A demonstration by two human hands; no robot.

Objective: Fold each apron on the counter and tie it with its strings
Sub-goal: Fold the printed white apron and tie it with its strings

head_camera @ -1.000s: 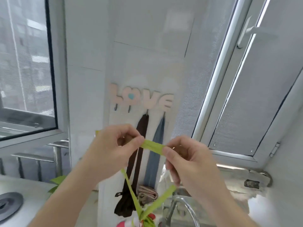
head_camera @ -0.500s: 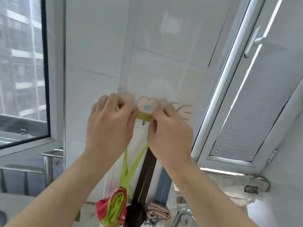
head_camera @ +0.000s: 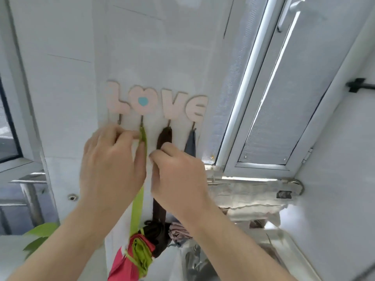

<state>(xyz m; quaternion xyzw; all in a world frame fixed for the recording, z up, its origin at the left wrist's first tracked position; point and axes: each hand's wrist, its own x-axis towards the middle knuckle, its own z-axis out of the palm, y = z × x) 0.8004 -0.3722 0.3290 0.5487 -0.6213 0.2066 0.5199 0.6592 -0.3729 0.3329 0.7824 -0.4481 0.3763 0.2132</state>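
White wall rack (head_camera: 156,102) — we count three tied aprons hung; left hand (head_camera: 111,159) pinches green strap (head_camera: 138,199), right hand (head_camera: 178,175) curled, grip unclear.

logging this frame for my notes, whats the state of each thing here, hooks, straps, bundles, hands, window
green strap: hung on second hook, taut
pink and green apron bundle: folded, tied, hanging from the green strap
brown strap: hung on third hook
grey strap: hung on fourth hook
first hook: bare
left hand: pinches green strap
right hand: loosely curled, grip unclear
window: looks closed
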